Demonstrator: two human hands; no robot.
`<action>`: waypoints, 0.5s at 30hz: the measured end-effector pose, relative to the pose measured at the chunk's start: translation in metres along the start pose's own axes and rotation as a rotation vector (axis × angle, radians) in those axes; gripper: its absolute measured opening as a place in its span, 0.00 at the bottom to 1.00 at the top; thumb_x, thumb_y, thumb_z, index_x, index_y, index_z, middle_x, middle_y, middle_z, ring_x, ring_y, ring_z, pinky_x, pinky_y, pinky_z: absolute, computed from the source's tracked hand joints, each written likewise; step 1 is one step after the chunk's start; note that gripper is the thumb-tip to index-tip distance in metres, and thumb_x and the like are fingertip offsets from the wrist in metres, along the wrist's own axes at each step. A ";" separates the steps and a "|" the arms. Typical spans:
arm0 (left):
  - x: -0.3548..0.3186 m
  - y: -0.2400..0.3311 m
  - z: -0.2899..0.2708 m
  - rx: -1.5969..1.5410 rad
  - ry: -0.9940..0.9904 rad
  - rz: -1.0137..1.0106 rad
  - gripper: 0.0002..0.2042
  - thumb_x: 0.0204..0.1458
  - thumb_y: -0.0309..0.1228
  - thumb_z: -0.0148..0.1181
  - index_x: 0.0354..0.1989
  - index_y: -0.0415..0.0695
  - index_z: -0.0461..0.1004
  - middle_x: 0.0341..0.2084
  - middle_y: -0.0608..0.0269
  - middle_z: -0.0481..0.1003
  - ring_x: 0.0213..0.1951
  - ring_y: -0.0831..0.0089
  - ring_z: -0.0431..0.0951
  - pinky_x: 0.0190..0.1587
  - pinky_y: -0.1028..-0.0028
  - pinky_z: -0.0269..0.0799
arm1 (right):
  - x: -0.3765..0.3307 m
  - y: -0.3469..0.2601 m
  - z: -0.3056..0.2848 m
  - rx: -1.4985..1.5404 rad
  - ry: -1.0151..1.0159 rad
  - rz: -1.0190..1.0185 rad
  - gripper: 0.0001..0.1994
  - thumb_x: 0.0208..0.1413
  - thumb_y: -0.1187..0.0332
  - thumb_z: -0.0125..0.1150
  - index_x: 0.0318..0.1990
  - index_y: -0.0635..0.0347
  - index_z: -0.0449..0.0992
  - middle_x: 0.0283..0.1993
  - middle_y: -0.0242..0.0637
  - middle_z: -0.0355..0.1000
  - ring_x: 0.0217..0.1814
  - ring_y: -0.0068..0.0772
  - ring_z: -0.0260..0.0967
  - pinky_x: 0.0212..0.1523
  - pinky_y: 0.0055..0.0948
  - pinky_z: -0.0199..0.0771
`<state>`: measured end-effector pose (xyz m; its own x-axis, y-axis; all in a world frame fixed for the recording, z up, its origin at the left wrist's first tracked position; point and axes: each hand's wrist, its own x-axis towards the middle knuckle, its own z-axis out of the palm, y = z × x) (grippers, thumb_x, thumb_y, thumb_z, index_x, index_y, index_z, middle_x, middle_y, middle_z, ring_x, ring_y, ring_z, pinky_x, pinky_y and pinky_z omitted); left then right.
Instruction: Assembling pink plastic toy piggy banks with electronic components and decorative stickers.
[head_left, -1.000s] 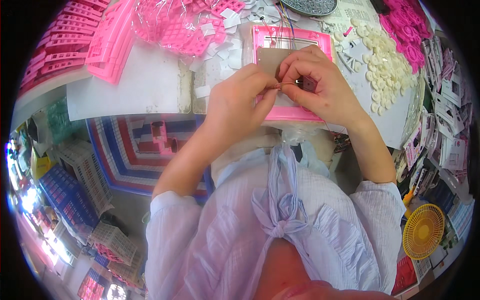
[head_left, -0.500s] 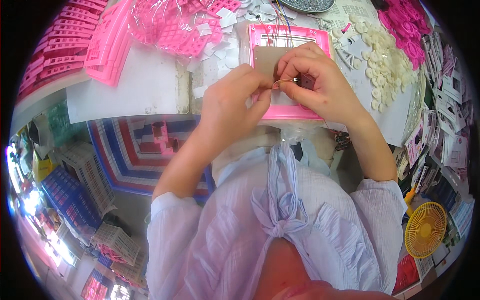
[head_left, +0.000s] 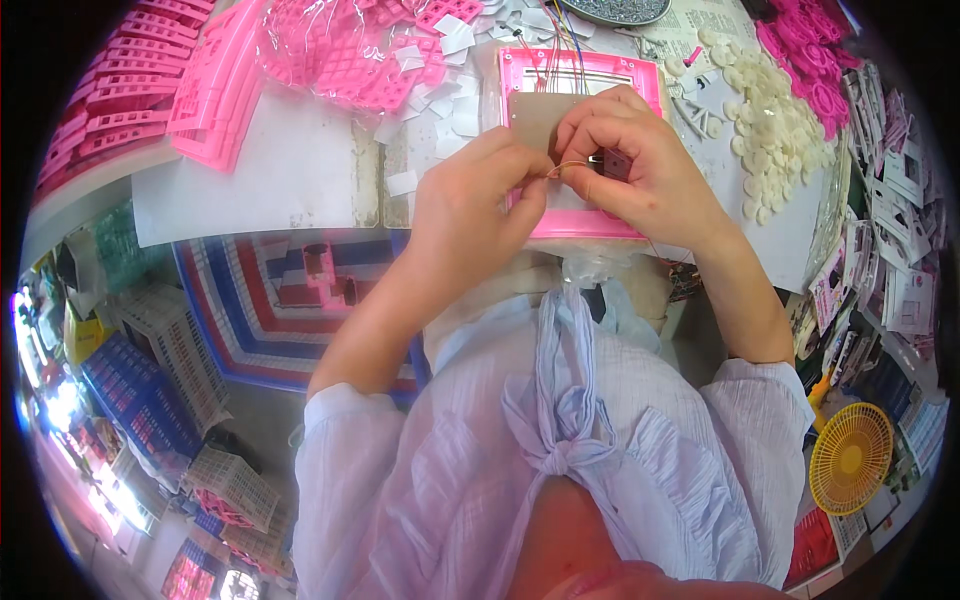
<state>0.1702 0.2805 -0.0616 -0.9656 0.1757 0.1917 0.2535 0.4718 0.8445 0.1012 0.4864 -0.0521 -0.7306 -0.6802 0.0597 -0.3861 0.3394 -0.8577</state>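
Hands meet over a square pink plastic frame (head_left: 580, 222) that lies flat on the white-covered worktable (head_left: 250, 190), right in front of the person's chest. A brown cardboard rectangle (head_left: 535, 115) sits on the frame's upper left part, and thin coloured wires (head_left: 553, 45) run up from the frame's top edge toward the far side of the table.

The left hand (head_left: 470, 200) is curled, its thumb and forefinger pressed together on one end of a thin, pale wire (head_left: 565, 166). The right hand (head_left: 635, 165) arches over the frame, fingers bent, pinching the other end of that same wire along with a small dark part (head_left: 612, 163) held against the frame; what exactly the part is, I cannot tell. The two hands' fingertips are just beside one another, almost touching.

To the left of the frame a clear plastic bag of pink grid-shaped pieces (head_left: 350, 60) rests on the table, with stacks of flat pink plastic frames (head_left: 215, 85) beyond it. To the right lies a heap of small cream-white round pieces (head_left: 775, 130). Low at the right, off the table, stands a round yellow fan grille (head_left: 850, 458).
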 end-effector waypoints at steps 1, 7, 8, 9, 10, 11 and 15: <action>0.000 0.000 -0.001 -0.009 -0.004 -0.007 0.06 0.50 0.19 0.63 0.36 0.39 0.80 0.26 0.65 0.75 0.21 0.80 0.66 0.23 0.78 0.60 | 0.000 0.001 0.002 0.001 0.024 -0.026 0.04 0.50 0.72 0.66 0.30 0.59 0.76 0.37 0.31 0.73 0.47 0.36 0.64 0.48 0.34 0.67; -0.001 0.002 -0.007 0.020 -0.027 -0.045 0.07 0.48 0.19 0.63 0.35 0.40 0.80 0.26 0.66 0.74 0.19 0.82 0.62 0.23 0.78 0.57 | 0.001 0.006 0.003 0.008 0.064 -0.077 0.05 0.50 0.70 0.67 0.31 0.58 0.76 0.34 0.31 0.73 0.45 0.37 0.64 0.46 0.34 0.67; -0.001 0.003 -0.009 0.028 -0.039 -0.057 0.06 0.48 0.20 0.63 0.35 0.40 0.80 0.26 0.64 0.75 0.23 0.76 0.67 0.26 0.75 0.62 | 0.001 0.006 0.003 0.011 0.068 -0.085 0.05 0.50 0.70 0.67 0.31 0.59 0.76 0.34 0.31 0.73 0.45 0.37 0.64 0.46 0.34 0.67; 0.000 0.005 -0.010 0.036 -0.052 -0.070 0.06 0.48 0.22 0.63 0.35 0.41 0.79 0.27 0.61 0.75 0.26 0.69 0.72 0.29 0.72 0.67 | 0.000 0.004 0.002 0.027 0.038 -0.031 0.04 0.50 0.72 0.66 0.31 0.59 0.76 0.37 0.31 0.73 0.47 0.35 0.64 0.48 0.33 0.67; 0.000 0.006 -0.011 0.043 -0.062 -0.081 0.06 0.47 0.23 0.64 0.35 0.42 0.78 0.27 0.58 0.75 0.29 0.63 0.77 0.32 0.68 0.72 | 0.000 0.000 0.000 0.041 0.006 0.021 0.03 0.50 0.74 0.65 0.30 0.59 0.76 0.40 0.31 0.73 0.49 0.34 0.64 0.51 0.33 0.66; 0.000 0.006 -0.010 0.039 -0.062 -0.078 0.06 0.47 0.23 0.64 0.35 0.42 0.78 0.27 0.58 0.75 0.29 0.63 0.77 0.32 0.68 0.72 | 0.000 -0.002 -0.002 0.055 -0.025 0.074 0.03 0.50 0.76 0.65 0.30 0.59 0.76 0.42 0.31 0.74 0.52 0.33 0.64 0.53 0.32 0.65; 0.000 0.004 -0.006 0.022 -0.018 -0.035 0.06 0.47 0.21 0.65 0.34 0.41 0.79 0.25 0.64 0.74 0.22 0.76 0.66 0.25 0.75 0.61 | 0.001 0.002 0.002 -0.023 0.057 -0.061 0.07 0.50 0.68 0.68 0.31 0.59 0.76 0.35 0.32 0.73 0.45 0.38 0.65 0.46 0.35 0.67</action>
<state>0.1704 0.2771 -0.0555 -0.9727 0.1745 0.1533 0.2214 0.4968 0.8392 0.1007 0.4851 -0.0544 -0.7361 -0.6621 0.1407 -0.4430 0.3140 -0.8397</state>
